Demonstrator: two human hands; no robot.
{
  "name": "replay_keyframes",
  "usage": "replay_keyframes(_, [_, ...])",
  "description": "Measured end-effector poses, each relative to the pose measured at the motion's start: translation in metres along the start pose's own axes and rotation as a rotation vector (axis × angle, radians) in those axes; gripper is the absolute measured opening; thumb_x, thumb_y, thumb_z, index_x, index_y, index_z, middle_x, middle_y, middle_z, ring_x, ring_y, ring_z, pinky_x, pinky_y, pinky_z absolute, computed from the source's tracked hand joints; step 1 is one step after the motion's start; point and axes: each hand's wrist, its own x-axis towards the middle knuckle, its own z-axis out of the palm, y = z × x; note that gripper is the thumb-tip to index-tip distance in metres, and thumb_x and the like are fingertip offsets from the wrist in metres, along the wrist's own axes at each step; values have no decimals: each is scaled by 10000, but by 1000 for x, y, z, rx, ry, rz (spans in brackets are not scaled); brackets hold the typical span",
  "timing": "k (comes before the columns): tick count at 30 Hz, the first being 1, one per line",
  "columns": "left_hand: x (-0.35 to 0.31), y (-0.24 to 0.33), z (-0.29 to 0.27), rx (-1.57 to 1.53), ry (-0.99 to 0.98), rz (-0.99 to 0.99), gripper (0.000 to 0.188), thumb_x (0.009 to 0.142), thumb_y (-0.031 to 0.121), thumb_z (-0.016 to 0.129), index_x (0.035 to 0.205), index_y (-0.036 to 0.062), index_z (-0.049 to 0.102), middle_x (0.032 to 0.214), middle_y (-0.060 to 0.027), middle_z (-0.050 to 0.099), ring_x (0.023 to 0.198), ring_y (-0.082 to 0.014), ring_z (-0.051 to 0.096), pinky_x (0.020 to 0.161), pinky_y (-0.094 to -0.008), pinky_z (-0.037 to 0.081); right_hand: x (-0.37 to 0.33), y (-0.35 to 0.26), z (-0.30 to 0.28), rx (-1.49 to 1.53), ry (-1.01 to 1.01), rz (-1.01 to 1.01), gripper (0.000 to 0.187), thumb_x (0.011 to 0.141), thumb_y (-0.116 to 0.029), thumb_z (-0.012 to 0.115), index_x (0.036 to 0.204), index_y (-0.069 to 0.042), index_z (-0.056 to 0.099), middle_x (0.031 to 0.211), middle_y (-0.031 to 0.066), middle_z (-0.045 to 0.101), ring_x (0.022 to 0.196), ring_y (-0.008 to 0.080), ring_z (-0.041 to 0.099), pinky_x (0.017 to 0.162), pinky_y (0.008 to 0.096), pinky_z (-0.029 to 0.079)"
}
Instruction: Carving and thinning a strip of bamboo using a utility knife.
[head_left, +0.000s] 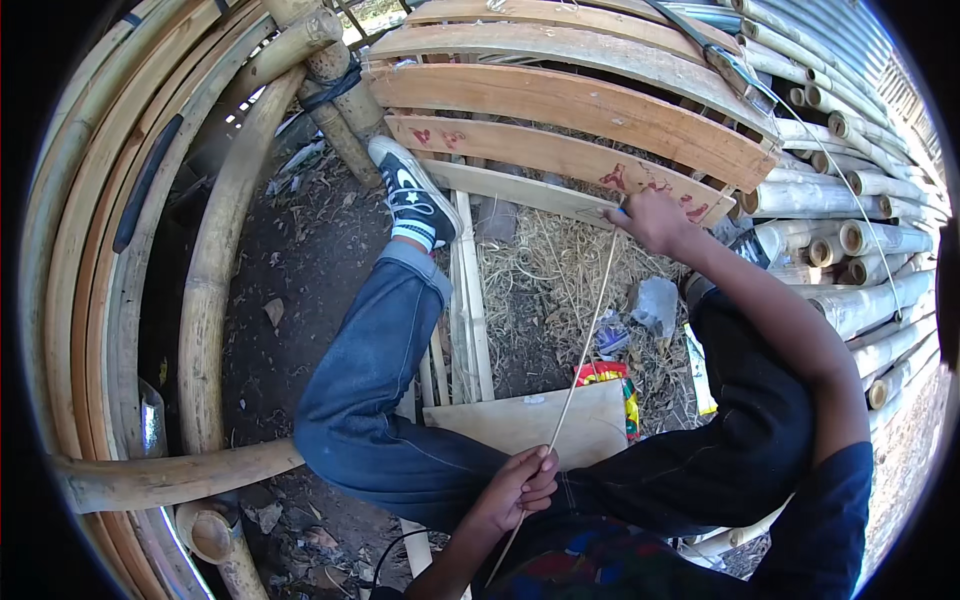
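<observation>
A long, thin bamboo strip (578,375) slants up and to the right from my lap. My left hand (518,487), low in the middle, is closed around its lower part, and the tail runs on below the fist. Stretched out past my right knee, my right hand (650,222) is closed at the strip's far end, close to the wooden slats. A small bit of blue shows at its fingers; what that is I cannot make out. Beneath the strip, between my legs, lies a flat wooden board (530,420).
Ahead stands a slatted wooden panel (560,100) with a hand tool (735,75) resting on it. Bamboo poles (890,240) are stacked at the right. A bamboo frame (210,300) rises at the left. Shavings (560,265), a clear plastic bag (655,305) and a red-yellow packet (605,373) litter the ground.
</observation>
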Motion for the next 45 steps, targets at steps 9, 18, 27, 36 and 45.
replay_keyframes(9, [-8,11,0,82,62,185,270,1006,292,355,826,108,435,535,70,252,419,-20,213,368,-175,184,-20,-25,-9,361,-66,-93,671,915,-534,405,609,41,573,560,249,525,644,393,587,656,478,468])
replay_keyframes(18, [24,40,14,30,-16,246,262,1007,279,356,830,99,427,539,68,253,412,-21,202,361,-175,179,-25,-59,-22,404,-122,-255,662,927,-520,392,644,51,570,554,250,516,647,418,572,712,489,450])
replay_keyframes(27, [23,33,8,-21,-49,187,257,1007,278,355,833,104,430,543,65,249,419,-22,208,364,-177,169,-13,-23,-20,389,-71,-51,683,920,-543,380,694,63,601,585,265,537,655,417,584,674,492,458])
replay_keyframes(36, [4,9,1,22,40,86,264,1004,294,367,832,104,429,551,73,253,420,-16,202,367,-173,174,1,-8,-7,92,-80,49,716,905,-579,381,649,50,606,601,233,581,669,391,621,686,454,507])
replay_keyframes(45, [-1,2,-2,288,147,289,271,1003,269,372,878,50,469,566,28,341,430,-23,278,383,-170,231,-18,-38,13,754,-273,39,627,818,-573,576,621,20,529,504,44,429,490,163,464,511,352,414])
